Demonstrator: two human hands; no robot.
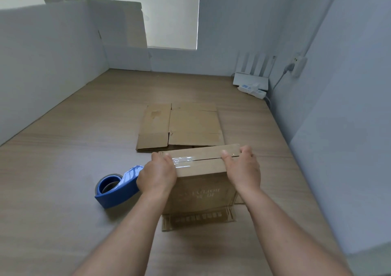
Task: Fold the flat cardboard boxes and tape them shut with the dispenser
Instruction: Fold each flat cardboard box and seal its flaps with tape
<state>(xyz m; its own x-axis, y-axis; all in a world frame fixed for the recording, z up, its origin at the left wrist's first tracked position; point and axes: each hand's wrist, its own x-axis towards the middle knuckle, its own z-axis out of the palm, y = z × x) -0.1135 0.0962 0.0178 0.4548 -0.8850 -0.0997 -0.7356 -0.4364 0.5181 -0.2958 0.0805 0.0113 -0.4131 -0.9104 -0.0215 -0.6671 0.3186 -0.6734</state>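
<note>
The step in hand looks like the finish of taping one box: the folded box (200, 182) stands upright on the wooden table (63, 170), and a strip of clear tape (184, 160) already runs along the seam where its two top flaps meet. The person holds the box from both ends. The left hand (157, 175) wraps over the top left corner, thumb lying on the glossy tape and fingers curled down the far side, so it grips the box. The right hand (243, 168) clasps the top right corner the same way, thumb resting on the seam. Both hands are closed on the box, and they seem to be pressing the tape ends down.

The blue tape dispenser (116, 188) lies on its side on the table just beside the left wrist, touched by neither hand. Beyond the box, near its far edge, a flat cardboard box (179, 126) lies unfolded on the table, waiting its turn.

The next move likely calls for smoothing the tape at both corners, then setting the finished box aside. After that the flat one must be pulled closer and opened up, and the dispenser picked up again with the left hand, which is nearest to it.
</note>
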